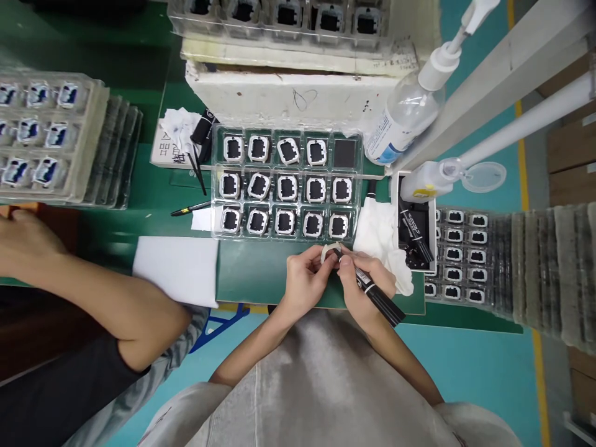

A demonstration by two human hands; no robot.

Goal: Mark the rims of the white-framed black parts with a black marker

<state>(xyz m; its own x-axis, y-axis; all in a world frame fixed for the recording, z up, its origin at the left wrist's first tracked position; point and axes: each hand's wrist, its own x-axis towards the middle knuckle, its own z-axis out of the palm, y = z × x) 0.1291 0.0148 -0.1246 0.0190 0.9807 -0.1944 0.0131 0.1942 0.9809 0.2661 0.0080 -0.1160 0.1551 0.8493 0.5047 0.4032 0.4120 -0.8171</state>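
Between thumb and fingers, my left hand (305, 276) pinches a small white frame-like part (329, 249), partly hidden by the fingertips. My right hand (367, 282) grips a black marker pen (379, 302), its tip at or very near the part's edge; contact is too small to make out. Just beyond both hands lies a clear plastic tray (286, 171) with rows of similar white-rimmed parts with black centres. One compartment (344, 153) at its far right corner holds no white part, only a dark square.
A white cloth (379, 230) and a box of markers (416, 233) stand to the right, near a pump bottle (410, 112). Tweezers (199, 167), a pen (190, 208) and a white foam sheet (177, 270) lie left. A co-worker's arm (93, 279) reaches in beside stacked trays (60, 136).
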